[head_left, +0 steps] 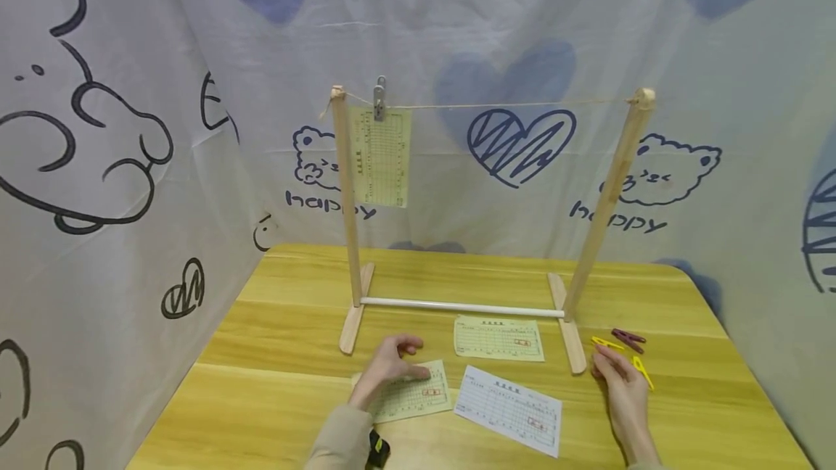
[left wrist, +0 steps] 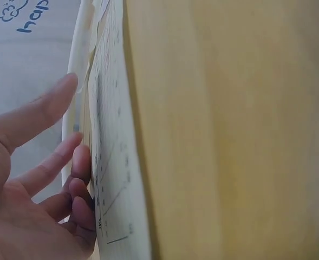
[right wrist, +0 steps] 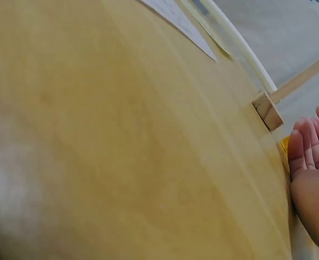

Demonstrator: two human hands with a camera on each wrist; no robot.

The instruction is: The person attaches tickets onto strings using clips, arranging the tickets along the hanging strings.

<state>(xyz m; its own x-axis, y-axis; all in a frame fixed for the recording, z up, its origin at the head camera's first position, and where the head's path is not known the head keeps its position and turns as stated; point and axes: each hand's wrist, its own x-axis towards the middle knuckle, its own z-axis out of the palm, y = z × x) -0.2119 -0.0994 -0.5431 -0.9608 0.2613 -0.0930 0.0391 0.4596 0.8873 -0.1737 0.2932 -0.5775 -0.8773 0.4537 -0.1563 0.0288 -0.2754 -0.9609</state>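
My left hand (head_left: 390, 363) hovers at a pale yellow printed slip (head_left: 414, 399), its thumb spread from the loosely bent fingers (left wrist: 80, 162), which are close beside the paper in the left wrist view. At the right, my right hand (head_left: 620, 383) has its fingertips right by a yellow clothespin (head_left: 607, 343). In the right wrist view its thumb stands apart from loosely bent fingers (right wrist: 305, 143). A second yellow clothespin (head_left: 643, 373) and a dark red one (head_left: 628, 340) lie next to it. A white slip (head_left: 509, 410) and another yellow slip (head_left: 498, 339) lie between the hands.
A wooden stand with a left post (head_left: 348, 201), a right post (head_left: 607, 209) and a white crossbar (head_left: 457, 305) stands on the table (head_left: 261, 390). From its string (head_left: 496, 105) a yellow slip (head_left: 382, 165) hangs by a metal clip (head_left: 379, 99). A printed curtain (head_left: 418, 35) is behind.
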